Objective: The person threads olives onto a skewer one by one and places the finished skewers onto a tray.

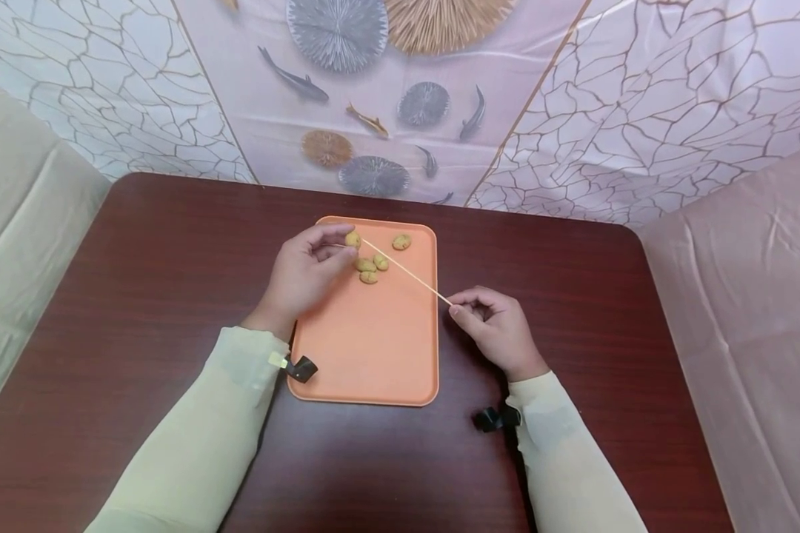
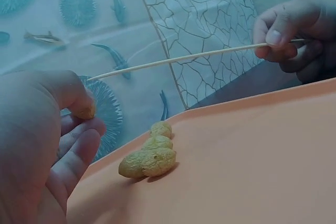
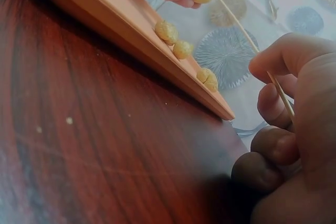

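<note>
My left hand [image 1: 301, 275] pinches a nut [image 1: 352, 239] between thumb and fingertips above the tray [image 1: 373, 348]. My right hand [image 1: 496, 328] pinches the skewer [image 1: 405, 272], its tip touching that nut.

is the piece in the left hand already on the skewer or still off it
Cannot tell for sure. The left hand pinches a yellow snack piece right at the skewer tip; fingers hide whether it is pierced.

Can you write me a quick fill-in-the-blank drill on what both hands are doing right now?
1. The left hand pinches one yellow snack piece at the tip of the ____.
2. The right hand pinches the skewer at its ____ end.
3. The loose pieces lie on the ____ tray.
4. The tray sits on a dark ____ table.

Missing words: skewer; other; orange; wooden
</note>
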`<state>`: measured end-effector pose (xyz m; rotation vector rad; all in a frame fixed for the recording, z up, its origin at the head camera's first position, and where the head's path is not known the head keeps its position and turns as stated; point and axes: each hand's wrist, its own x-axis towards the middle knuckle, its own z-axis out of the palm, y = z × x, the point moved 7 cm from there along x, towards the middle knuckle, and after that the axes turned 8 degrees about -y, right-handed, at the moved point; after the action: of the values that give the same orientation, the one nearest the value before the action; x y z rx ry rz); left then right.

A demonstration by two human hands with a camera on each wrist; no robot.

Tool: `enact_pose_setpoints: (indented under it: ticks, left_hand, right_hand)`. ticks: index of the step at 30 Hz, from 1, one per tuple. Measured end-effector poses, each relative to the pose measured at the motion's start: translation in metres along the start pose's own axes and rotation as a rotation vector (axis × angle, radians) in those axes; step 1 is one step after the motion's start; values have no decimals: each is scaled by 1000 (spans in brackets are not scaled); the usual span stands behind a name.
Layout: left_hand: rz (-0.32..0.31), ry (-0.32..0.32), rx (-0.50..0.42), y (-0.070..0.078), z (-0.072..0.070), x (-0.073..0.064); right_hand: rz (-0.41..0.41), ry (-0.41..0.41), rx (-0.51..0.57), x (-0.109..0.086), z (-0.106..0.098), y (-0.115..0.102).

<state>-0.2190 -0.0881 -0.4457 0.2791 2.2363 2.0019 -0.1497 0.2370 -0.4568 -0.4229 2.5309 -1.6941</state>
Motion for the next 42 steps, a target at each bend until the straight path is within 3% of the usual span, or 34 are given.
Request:
enact_pose_setpoints:
  ticks: [7,23,35,42]
  left_hand:
    - [14,-1,-87,1,-4,2]
    - [49,0,-67,4,1,6]
    - [-11,28,35,-1,2,4]
    - [36,75,119,1,6,0]
  right_hand:
    - [2,-22,-11,1,1,-4]
    - [5,-20,-42,1,-2,-7]
    - [55,-39,-67,2,1,-3]
    - [61,-47,-61,1,5,-1]
